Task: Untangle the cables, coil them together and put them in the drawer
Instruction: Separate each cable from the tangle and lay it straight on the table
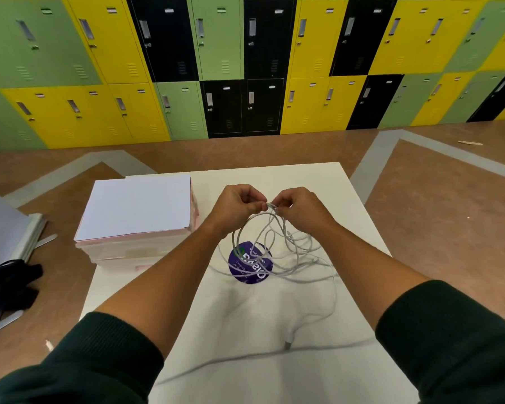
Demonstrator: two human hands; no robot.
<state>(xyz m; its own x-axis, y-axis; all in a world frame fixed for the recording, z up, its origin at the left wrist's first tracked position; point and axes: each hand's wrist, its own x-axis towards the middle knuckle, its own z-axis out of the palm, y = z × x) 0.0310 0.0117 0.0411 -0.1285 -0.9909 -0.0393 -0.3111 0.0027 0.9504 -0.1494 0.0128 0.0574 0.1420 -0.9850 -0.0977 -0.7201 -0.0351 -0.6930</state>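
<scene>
A tangle of thin white cables (277, 246) hangs in loops above the white table (245, 310). My left hand (239, 201) and my right hand (299, 204) meet above the table's middle, and both pinch the top of the tangle between fingertips. Loose strands trail down onto the table toward me, and one plug end (287, 344) lies near the front. A small pink-and-white drawer unit (134, 220) stands on the table's left side; its drawers look closed.
A round purple sticker (251, 265) lies on the table under the loops. On the floor at left are stacked white boards (3, 228) and a black item (12, 284). Green, yellow and black lockers (245, 68) line the far wall.
</scene>
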